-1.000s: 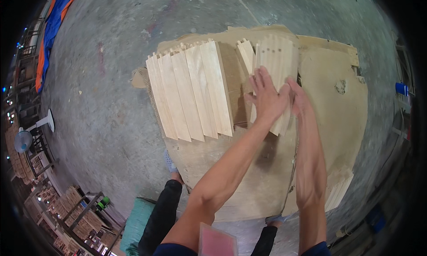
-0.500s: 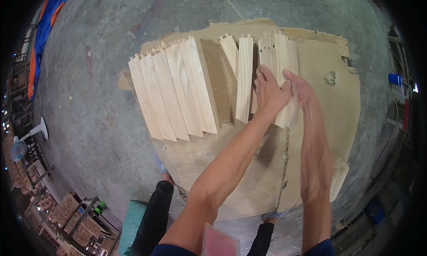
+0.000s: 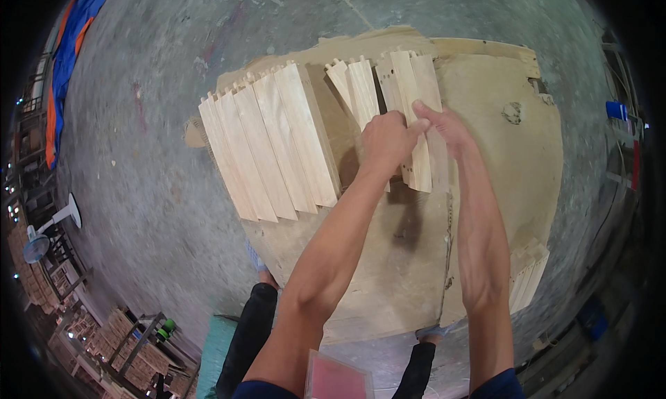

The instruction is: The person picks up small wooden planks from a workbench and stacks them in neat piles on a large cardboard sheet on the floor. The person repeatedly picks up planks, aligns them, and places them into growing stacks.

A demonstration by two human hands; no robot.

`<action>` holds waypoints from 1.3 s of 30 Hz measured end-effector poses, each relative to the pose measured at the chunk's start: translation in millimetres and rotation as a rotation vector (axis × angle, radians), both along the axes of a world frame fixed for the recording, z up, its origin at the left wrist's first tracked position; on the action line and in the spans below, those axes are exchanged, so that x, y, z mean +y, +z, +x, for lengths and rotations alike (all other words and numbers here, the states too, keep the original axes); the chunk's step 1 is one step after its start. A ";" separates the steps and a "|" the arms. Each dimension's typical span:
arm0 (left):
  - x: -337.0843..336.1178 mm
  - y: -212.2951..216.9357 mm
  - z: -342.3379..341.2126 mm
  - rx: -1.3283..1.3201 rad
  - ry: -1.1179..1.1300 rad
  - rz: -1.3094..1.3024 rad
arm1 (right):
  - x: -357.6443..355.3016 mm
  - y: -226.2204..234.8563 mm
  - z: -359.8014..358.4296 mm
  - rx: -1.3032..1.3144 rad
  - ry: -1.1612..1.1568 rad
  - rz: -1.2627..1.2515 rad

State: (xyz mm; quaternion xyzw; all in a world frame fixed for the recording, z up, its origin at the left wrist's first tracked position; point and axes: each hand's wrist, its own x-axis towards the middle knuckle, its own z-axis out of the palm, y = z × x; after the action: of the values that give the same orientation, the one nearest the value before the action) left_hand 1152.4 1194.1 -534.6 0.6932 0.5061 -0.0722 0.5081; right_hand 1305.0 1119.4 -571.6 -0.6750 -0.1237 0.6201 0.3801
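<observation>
Several pale wooden slats with dowel pins at their far ends and slanted near ends lie on cardboard. My left hand lies over the middle group, fingers curled down around a slat; their tips are hidden. At the right side of this group, my right hand grips the outer wooden slats, its thumb on top and its fingers partly hidden. Just left of them, two loose slats lean at differing angles under my left hand. Farther left, a row of slats lies side by side, apart from both hands.
The flattened cardboard spreads over the grey concrete floor. A smaller stack of wooden pieces lies at its near right corner. A white fan and stacked wood stand at left. A blue and orange tarp lies far left.
Both hands have shifted left, bringing the middle slats along. The loose slats beside them have been pushed left, and my left hand's fingers have curled in more.
</observation>
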 end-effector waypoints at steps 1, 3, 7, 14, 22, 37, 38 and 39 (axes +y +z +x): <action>-2.7 -3.6 -1.8 -0.024 0.036 -0.034 | -0.3 -0.3 0.1 -0.019 -0.007 -0.001; -19.2 -12.3 -3.4 -0.058 0.212 0.329 | -0.5 -0.9 0.4 -0.056 -0.019 -0.006; -29.2 -38.6 -27.0 0.133 0.449 0.590 | 5.2 -0.2 -5.5 -0.040 0.030 0.051; -27.1 -44.0 -20.0 0.094 0.432 0.186 | -3.6 -10.8 3.1 0.025 -0.016 0.056; -1.8 -43.1 -11.7 0.196 0.264 0.188 | 0.7 -3.9 -3.3 0.064 -0.021 0.000; -36.7 -51.7 -30.0 -0.115 0.596 0.182 | 13.8 8.1 -28.1 -0.099 0.011 -0.020; -36.7 -53.2 -38.2 -0.136 0.601 0.191 | 19.5 13.3 -40.7 -0.103 0.025 -0.034; -39.4 -51.0 -38.0 -0.174 0.596 0.184 | 20.7 14.9 -45.7 -0.125 0.028 -0.058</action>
State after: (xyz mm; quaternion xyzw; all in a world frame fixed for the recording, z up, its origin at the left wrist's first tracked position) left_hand 1114.5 1154.7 -585.6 0.5610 0.6460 0.1853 0.4833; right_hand 1259.3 1140.2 -556.7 -0.7214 -0.1384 0.5854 0.3432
